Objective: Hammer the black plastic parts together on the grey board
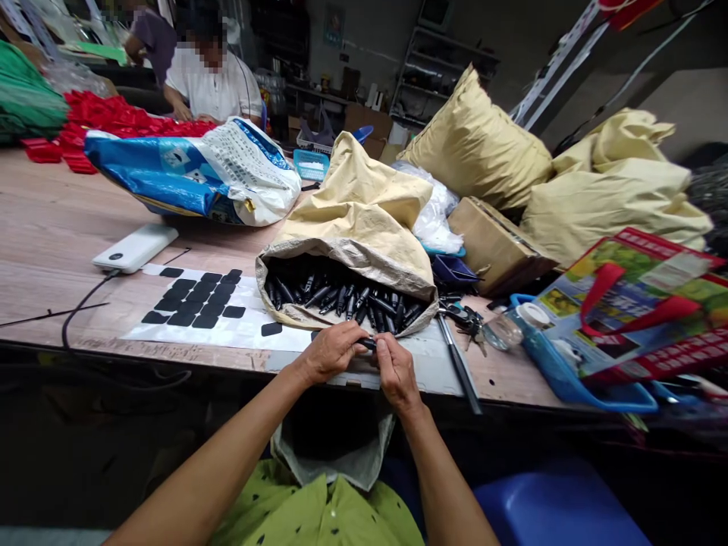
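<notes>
Black piece (367, 343), one, small, at the table's near edge just before the open sack's mouth; left hand (333, 350) closed on one end, right hand (396, 370) pinching the other. Yellow sack (364, 205), one, lying open; inside, black pieces (341, 298) like it, dozens (too heaped for an exact count). Black pads (196, 299), over a dozen, mostly in rows on a white sheet (136, 332), left of the sack. White power bank (135, 248), one, cable attached. Blue-and-white bag (187, 171), one, dense print, too small to read. Bulging yellow sacks (483, 144), two, behind. Keys (473, 326), one bunch. Shopping bag (642, 303), one, red handle, white characters on red, not legible. Co-workers (213, 83), two, beyond the red material (125, 117).
</notes>
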### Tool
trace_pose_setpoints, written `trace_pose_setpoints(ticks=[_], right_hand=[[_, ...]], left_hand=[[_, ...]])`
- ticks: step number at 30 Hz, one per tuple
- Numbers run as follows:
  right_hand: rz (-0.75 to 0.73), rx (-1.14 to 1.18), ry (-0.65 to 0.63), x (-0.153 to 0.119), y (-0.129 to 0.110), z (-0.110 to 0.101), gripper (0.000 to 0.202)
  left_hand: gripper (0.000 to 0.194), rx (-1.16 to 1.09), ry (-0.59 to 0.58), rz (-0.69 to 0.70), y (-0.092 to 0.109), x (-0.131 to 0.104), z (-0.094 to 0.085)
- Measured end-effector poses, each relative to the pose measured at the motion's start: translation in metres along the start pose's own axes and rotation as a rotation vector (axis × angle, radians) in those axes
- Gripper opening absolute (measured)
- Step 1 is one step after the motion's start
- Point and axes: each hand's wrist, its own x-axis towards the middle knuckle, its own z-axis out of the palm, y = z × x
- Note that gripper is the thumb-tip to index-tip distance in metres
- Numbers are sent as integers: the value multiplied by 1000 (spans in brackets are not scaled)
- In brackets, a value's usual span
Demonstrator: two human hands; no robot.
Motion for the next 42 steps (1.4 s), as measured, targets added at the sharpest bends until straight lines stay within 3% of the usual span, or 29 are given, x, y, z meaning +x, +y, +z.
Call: trace_pose_setpoints(ticks=[4, 8, 13, 19, 24, 31, 36, 42], right_hand=[[-76, -1, 12, 1, 0, 1, 33], [-157, -16, 54, 1, 1, 2, 30], [-123, 26, -3, -2, -5, -3, 31], [-108, -5, -19, -6, -7, -5, 19], [-133, -30, 5, -7, -5, -4, 15], [-255, -142, 11, -8, -1, 1, 11], [-258, -186, 34, -10, 1, 3, 10], [-236, -255, 55, -12, 2, 5, 12]], left_hand=[[18, 148, 11, 29, 2, 1, -1], [17, 135, 26, 62, 3, 1, 0], [18, 77, 17, 72, 4, 2, 0], [22, -54, 3, 66, 9, 1, -4], [17, 63, 45, 45, 9, 0, -6], [25, 149, 22, 118, 11, -2, -5], [25, 174, 65, 119, 10, -2, -4], [22, 197, 33, 118, 9, -2, -2]])
